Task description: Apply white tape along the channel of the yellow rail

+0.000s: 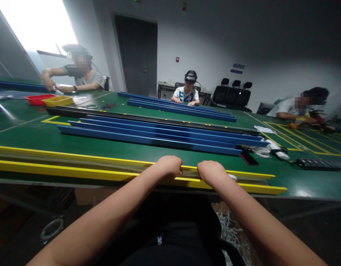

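Note:
A long yellow channel (103, 175) with two raised edges lies along the near side of the green table (34, 129). Over its right half are both of my hands, a short gap apart. My left hand (170, 166) is closed at the channel, its fingers curled down and mostly hidden. Just right of it, my right hand (211, 170) is also closed, with its fingertips out of sight behind the knuckles. What either hand holds, if anything, cannot be made out. A small white item (232, 177) shows beside my right hand.
Blue channels (148, 139) and a black one (115, 117) lie beyond the yellow channel. A phone (248, 157) and cables (261, 151) are at their right end. Red (38, 99) and yellow trays (58, 101) stand far left. Three people sit around the table.

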`<state>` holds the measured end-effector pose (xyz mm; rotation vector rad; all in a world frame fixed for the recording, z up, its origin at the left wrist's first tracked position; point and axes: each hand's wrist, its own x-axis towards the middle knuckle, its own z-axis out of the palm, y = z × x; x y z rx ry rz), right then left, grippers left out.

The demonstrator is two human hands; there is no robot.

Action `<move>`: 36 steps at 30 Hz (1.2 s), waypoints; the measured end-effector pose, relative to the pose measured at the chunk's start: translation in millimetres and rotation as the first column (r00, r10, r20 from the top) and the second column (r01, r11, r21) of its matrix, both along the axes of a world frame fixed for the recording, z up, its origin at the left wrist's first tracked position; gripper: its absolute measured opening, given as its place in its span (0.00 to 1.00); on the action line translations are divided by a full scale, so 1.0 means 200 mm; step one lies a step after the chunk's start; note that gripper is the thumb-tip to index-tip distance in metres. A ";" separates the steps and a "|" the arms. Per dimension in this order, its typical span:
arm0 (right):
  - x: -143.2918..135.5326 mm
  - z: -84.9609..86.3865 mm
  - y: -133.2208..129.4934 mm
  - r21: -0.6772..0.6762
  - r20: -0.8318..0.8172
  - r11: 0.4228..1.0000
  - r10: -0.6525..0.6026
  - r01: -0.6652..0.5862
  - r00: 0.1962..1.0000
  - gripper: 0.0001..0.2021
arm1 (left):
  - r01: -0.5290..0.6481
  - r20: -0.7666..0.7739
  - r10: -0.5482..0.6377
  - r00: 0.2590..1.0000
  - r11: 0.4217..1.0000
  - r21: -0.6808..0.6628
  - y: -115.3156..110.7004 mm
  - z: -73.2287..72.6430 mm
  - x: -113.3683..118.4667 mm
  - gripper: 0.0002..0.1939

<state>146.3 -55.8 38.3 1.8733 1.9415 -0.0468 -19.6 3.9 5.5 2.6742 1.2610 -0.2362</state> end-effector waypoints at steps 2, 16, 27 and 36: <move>0.00 0.00 0.00 -0.004 -0.001 1.000 0.002 -0.002 1.000 0.16 | 0.010 -0.022 -0.010 1.000 1.000 -0.006 0.00 0.01 0.01 0.20; 0.00 0.01 -0.02 0.026 -0.031 0.999 -0.018 0.018 0.999 0.17 | 0.157 -0.031 -0.156 0.987 0.988 0.016 0.02 -0.03 0.17 0.15; 0.02 -0.03 0.00 0.022 -0.037 0.999 -0.027 0.027 0.999 0.16 | 0.174 -0.034 -0.174 0.984 0.985 -0.001 0.02 -0.01 0.21 0.15; 0.01 -0.02 -0.01 0.026 -0.033 0.999 -0.032 0.033 0.999 0.16 | 0.154 -0.005 -0.154 0.988 0.988 -0.008 0.02 -0.04 0.21 0.17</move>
